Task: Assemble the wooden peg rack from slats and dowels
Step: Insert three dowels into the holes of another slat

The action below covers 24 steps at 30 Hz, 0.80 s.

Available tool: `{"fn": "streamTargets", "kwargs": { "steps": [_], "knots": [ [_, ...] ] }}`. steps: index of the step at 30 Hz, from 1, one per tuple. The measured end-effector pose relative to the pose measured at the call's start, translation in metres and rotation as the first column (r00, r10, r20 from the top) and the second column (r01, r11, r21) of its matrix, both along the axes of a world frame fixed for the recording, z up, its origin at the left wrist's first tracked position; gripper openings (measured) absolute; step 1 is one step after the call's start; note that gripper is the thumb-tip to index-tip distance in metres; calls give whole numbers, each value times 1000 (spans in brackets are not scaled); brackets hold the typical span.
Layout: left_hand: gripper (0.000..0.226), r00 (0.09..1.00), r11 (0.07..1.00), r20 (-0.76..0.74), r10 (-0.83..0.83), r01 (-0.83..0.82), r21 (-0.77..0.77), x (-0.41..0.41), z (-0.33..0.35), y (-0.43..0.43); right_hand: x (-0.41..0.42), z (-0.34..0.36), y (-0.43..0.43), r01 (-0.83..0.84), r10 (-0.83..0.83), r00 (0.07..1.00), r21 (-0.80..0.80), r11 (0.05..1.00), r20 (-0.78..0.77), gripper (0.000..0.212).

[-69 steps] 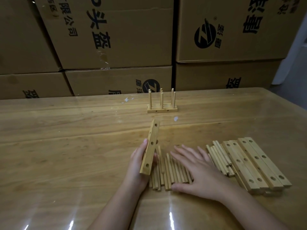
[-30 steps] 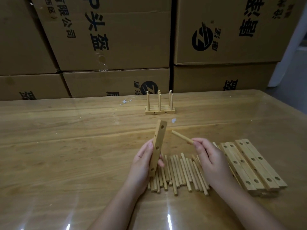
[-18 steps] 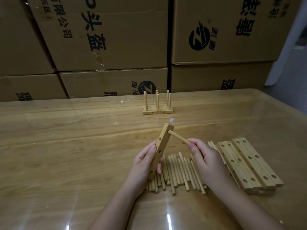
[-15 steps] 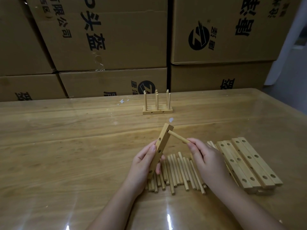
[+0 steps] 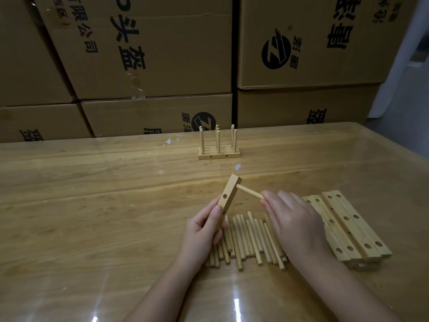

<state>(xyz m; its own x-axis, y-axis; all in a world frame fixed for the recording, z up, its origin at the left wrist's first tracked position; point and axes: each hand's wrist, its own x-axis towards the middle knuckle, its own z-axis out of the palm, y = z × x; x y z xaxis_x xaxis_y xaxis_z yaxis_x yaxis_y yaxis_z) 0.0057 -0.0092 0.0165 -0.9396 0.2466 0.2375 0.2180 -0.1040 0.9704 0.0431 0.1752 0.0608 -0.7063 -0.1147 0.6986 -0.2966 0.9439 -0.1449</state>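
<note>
My left hand point(image 5: 204, 231) grips a wooden slat point(image 5: 228, 196) with holes, held tilted above the table. My right hand point(image 5: 294, 224) pinches one end of a dowel point(image 5: 249, 192); the dowel's other end sits in the slat's top hole. Below both hands lies a row of loose dowels point(image 5: 246, 240). A stack of drilled slats point(image 5: 348, 226) lies to the right, partly hidden by my right hand. A finished peg rack point(image 5: 218, 147) with upright dowels stands farther back on the table.
The wooden table point(image 5: 92, 205) has a glossy cover. Large cardboard boxes point(image 5: 151, 54) are stacked along its far edge. A small white scrap point(image 5: 238, 166) lies in front of the finished rack.
My right hand picked a dowel from the row, carried it to the slat's upper end and set its tip in the top hole. The left hand tilted the slat more to the right.
</note>
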Motion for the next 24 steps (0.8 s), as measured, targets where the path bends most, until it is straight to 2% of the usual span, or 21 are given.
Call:
{"fn": "streamTargets", "kwargs": {
  "steps": [6, 9, 13, 17, 24],
  "knots": [
    [33, 999, 998, -10, 30, -31, -50, 0, -3, 0, 0, -2, -3, -9, 12, 999, -77, 997, 36, 19],
    [34, 999, 996, 0, 39, -39, -80, 1, -4, 1, -1, -5, -4, -4, 18, 997, -177, 984, 79, 13],
    [31, 998, 994, 27, 49, -46, -100, 1, -4, 1, -2, -10, -4, 35, 16, 987, -307, 951, 162, 15],
    [40, 999, 985, 11, 53, -51, -164, 1, -3, 0, -4, -15, -2, 60, 34, 970, -372, 926, 242, 18],
    [33, 996, 967, -1, 93, -90, -237, 2, -1, 0, -10, -23, 1, 82, 156, 921, -570, 818, 356, 22]
  ]
}}
